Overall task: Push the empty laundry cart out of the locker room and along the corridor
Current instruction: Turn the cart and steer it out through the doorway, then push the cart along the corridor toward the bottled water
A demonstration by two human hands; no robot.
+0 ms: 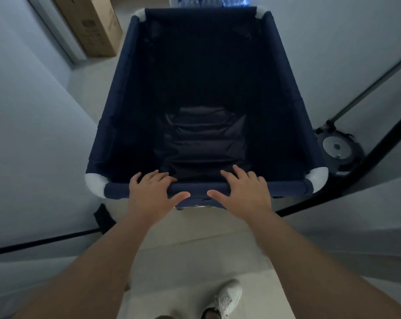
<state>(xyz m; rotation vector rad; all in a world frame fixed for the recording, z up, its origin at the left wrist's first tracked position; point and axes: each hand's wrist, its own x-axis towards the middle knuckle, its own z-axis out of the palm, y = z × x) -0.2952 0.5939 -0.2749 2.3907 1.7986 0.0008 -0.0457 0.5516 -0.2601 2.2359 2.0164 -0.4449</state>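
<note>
A navy fabric laundry cart [125, 93] with white corner caps fills the middle of the head view. Its inside is empty apart from a dark liner folded flat on the bottom. My left hand [152, 192] lies on the cart's near top rail [116, 191], fingers draped over it into the cart and thumb on the near side. My right hand [243, 191] rests on the same rail a short way to the right, held the same way. Both forearms reach straight forward.
Pale walls close in on both sides of a narrow tiled passage. A tall cardboard box [89, 26] leans at the far left. A round grey floor device [337, 148] and a black pole [367, 88] sit at the right. My white shoe [227, 298] is below.
</note>
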